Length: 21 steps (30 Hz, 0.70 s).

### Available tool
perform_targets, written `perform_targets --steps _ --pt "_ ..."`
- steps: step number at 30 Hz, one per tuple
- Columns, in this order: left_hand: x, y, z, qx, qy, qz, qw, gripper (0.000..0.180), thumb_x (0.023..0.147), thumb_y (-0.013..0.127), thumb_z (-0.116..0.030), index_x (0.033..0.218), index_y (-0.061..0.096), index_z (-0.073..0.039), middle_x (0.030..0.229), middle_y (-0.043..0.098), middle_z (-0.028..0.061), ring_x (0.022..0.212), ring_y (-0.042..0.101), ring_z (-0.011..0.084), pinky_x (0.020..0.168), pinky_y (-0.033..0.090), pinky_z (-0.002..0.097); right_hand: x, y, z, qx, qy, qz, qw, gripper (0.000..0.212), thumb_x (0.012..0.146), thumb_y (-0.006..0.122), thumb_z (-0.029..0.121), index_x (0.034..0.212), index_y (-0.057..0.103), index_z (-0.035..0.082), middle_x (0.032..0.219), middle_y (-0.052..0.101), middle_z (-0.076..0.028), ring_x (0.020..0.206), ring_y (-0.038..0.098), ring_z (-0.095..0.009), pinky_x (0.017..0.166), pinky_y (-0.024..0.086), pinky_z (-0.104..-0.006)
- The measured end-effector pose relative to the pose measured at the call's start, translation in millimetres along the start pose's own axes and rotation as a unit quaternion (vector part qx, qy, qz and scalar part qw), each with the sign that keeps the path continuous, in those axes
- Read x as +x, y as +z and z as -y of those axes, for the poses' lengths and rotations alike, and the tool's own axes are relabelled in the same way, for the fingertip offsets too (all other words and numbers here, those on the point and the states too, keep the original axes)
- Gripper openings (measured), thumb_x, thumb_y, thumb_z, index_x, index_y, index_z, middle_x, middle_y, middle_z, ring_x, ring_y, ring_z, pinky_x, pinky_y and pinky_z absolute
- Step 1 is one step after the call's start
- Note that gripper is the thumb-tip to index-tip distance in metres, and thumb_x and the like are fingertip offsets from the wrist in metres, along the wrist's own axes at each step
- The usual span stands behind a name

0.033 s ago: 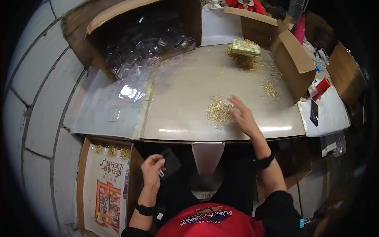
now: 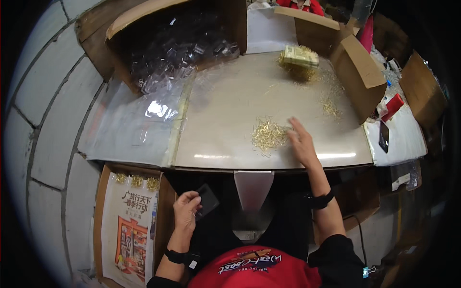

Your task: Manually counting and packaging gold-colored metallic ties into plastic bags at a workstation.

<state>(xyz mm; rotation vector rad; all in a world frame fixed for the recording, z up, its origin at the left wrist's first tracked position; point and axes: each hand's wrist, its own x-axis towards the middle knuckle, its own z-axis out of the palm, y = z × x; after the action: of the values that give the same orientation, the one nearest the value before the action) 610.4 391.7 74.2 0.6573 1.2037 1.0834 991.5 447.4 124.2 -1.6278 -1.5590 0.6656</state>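
Left hand: The left hand (image 2: 186,209) is in the lower middle of the frame, a bit to the left. Its thumb and fingers are pinched together on a thin dark piece (image 2: 208,200), flat and with straight edges.
Right hand: The right hand (image 2: 301,141) is right of the middle, over the table (image 2: 221,105). Its fingers are stretched out, not closed around anything. The fingertips are right next to the gold pile; it is hard to tell if they touch.
Gold pile: The gold pile (image 2: 268,135) is made of lots of little bent bits. It lies near the middle of the frame, on the table.
More gold: A pale block (image 2: 300,56) with gold bits around it sits at the upper right of the table. Some loose gold bits (image 2: 331,108) lie below it.
Big box: At the upper left, a big brown box (image 2: 139,20) lies open, with shiny clear pieces (image 2: 177,67) in it.
Low tray: At the lower left is a cardboard tray (image 2: 99,216) with a printed sheet (image 2: 113,240). Three small gold bunches (image 2: 136,181) sit in a row near its top.
Far side: A person in red (image 2: 314,7) is at the top edge.
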Motion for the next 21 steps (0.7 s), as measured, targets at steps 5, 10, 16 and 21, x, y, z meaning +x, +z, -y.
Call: perform_targets --steps 5,10,16,21 --pt "-9 -25 67 -0.137 -0.183 0.035 0.973 0.017 0.081 0.059 -0.001 0.098 0.060 -0.002 0.095 0.062 0.0125 0.090 0.062 0.0251 0.084 0.051 0.0415 -11 33 13 -0.164 0.019 -0.158 0.974 0.055 0.092 0.048 0.026 0.138 0.032 0.002 0.145 0.026 -0.023 0.136 0.023 -0.035 0.111 0.022 -0.0406" --pt "-4 0 105 -0.017 -0.216 0.092 0.972 0.019 0.084 0.056 -0.002 0.103 0.058 0.001 0.101 0.064 0.0181 0.093 0.064 0.0275 0.079 0.054 0.0391 -35 81 30 -0.277 -0.077 -0.061 0.956 0.055 0.092 0.047 0.028 0.139 0.032 0.003 0.146 0.025 -0.022 0.136 0.021 -0.037 0.111 0.022 -0.0425" --pt "0 58 122 0.100 -0.233 0.258 0.932 0.035 0.084 0.047 0.000 0.117 0.048 0.010 0.106 0.060 0.0181 0.084 0.067 0.0258 0.071 0.057 0.0313 -82 84 65 -0.198 -0.037 0.014 0.979 0.047 0.090 0.049 0.018 0.132 0.040 -0.001 0.136 0.039 -0.025 0.130 0.034 -0.038 0.108 0.027 -0.0447" --pt "18 37 150 -0.044 -0.220 0.271 0.936 0.027 0.089 0.047 -0.006 0.113 0.050 0.006 0.103 0.063 0.0153 0.090 0.065 0.0238 0.074 0.057 0.0344 -79 79 27 -0.260 -0.075 -0.056 0.961 0.042 0.091 0.049 0.015 0.129 0.044 -0.001 0.138 0.040 -0.020 0.132 0.031 -0.034 0.108 0.028 -0.0423"
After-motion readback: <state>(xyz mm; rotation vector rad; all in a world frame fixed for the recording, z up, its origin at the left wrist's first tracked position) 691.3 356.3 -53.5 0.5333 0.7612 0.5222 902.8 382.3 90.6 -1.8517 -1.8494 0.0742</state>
